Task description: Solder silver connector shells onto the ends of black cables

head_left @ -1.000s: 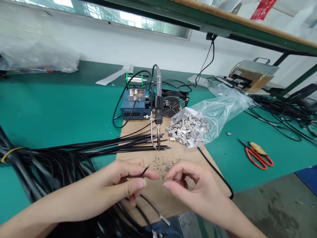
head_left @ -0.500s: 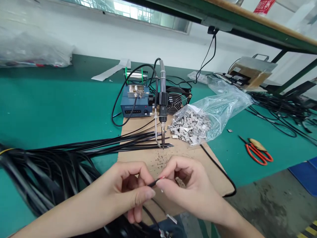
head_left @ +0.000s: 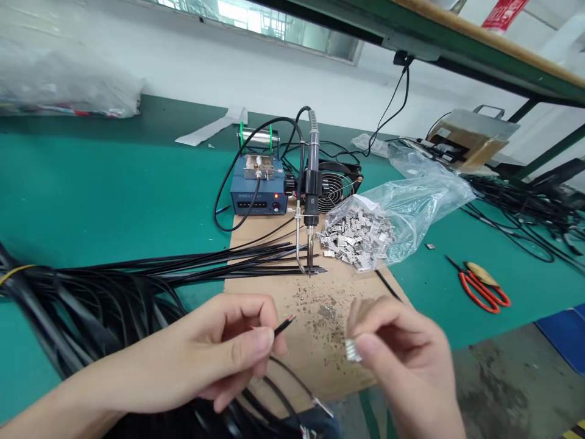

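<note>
Between thumb and forefinger, my left hand (head_left: 242, 350) pinches a black cable (head_left: 284, 325) whose stripped end shows a bit of red. To its right, apart from it, my right hand (head_left: 402, 360) grips a small silvery metal connector (head_left: 351, 350). Beyond both hands stands a soldering iron (head_left: 312, 177), clamped tip down over the cardboard (head_left: 292, 378). Several black cables (head_left: 256, 262) lie with their ends near the tip. A clear bag (head_left: 411, 195) holds a pile of metal connectors (head_left: 359, 238).
A blue soldering station (head_left: 258, 198) with a solder spool (head_left: 259, 138) and a fan (head_left: 336, 189) stand behind. Orange-handled scissors (head_left: 482, 292) lie at right. A thick black cable bundle (head_left: 91, 323) spreads at left. A shelf (head_left: 457, 42) hangs overhead.
My right hand has left the cable end and moved right, and a metal connector now shows in its fingers. My left hand still holds the cable. The view has shifted slightly.
</note>
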`<control>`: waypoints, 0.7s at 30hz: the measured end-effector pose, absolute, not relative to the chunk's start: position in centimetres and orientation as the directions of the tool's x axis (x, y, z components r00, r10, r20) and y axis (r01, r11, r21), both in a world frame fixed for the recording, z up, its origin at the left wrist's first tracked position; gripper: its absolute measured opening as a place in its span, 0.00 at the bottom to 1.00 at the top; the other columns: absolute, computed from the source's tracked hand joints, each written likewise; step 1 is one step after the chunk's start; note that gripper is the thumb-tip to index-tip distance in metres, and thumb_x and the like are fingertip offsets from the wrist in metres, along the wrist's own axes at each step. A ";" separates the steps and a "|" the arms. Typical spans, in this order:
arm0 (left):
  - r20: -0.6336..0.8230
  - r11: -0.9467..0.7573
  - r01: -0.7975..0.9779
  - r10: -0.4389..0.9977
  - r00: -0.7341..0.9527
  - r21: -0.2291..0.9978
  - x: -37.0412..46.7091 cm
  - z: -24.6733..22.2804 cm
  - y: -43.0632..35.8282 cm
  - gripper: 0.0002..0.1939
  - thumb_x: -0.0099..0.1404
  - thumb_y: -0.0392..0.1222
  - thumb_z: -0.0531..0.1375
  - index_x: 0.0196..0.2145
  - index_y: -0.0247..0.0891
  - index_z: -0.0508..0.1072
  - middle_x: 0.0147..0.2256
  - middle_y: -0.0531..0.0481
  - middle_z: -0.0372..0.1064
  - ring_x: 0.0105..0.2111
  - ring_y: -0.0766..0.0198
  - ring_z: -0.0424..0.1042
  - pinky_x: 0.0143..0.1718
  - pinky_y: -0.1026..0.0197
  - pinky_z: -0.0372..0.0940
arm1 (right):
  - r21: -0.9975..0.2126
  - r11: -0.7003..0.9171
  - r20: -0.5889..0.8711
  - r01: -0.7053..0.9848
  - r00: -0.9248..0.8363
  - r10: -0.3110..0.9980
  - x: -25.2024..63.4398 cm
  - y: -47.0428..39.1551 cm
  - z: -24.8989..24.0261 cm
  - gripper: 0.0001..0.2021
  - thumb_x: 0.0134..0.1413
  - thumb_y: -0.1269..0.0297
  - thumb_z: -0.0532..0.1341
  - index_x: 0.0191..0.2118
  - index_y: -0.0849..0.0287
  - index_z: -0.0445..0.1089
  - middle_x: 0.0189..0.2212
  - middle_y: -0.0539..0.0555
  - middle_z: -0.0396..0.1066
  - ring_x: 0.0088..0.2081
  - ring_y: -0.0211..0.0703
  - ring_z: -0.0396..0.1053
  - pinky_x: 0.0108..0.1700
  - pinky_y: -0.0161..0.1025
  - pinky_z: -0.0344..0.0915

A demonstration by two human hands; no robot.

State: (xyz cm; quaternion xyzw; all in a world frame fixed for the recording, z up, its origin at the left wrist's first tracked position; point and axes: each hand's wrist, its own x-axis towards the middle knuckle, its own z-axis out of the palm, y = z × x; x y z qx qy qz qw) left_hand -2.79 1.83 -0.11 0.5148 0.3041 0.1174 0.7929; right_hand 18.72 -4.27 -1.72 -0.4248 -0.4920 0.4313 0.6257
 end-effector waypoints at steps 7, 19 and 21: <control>-0.326 0.333 0.141 0.605 0.726 0.932 -2.0 -0.1 1.7 0.24 0.61 0.57 0.65 0.24 0.41 0.58 0.17 0.66 0.44 0.15 0.76 0.43 0.13 0.73 0.40 | -0.997 0.070 0.070 -0.016 -0.004 0.998 16.5 -4.0 -2.3 0.00 0.47 0.69 0.67 0.29 0.57 0.77 0.18 0.46 0.62 0.20 0.34 0.59 0.21 0.31 0.54; -0.181 -0.022 0.325 0.794 0.580 0.946 -1.2 -0.7 0.8 0.14 0.61 0.43 0.59 0.21 0.41 0.59 0.19 0.62 0.49 0.19 0.70 0.48 0.17 0.68 0.45 | -0.990 -0.094 -0.092 -0.108 -0.023 0.995 15.4 -3.6 -1.7 0.09 0.45 0.67 0.65 0.23 0.58 0.64 0.16 0.44 0.60 0.19 0.32 0.55 0.22 0.30 0.53; -0.176 -0.018 0.321 0.807 0.564 0.947 -1.1 -0.5 0.7 0.14 0.61 0.43 0.58 0.21 0.41 0.60 0.18 0.62 0.49 0.18 0.70 0.48 0.17 0.68 0.46 | -0.975 -0.102 -0.109 -0.199 0.023 0.994 14.7 -3.8 -1.9 0.11 0.45 0.65 0.67 0.23 0.57 0.62 0.15 0.42 0.59 0.17 0.31 0.54 0.20 0.30 0.52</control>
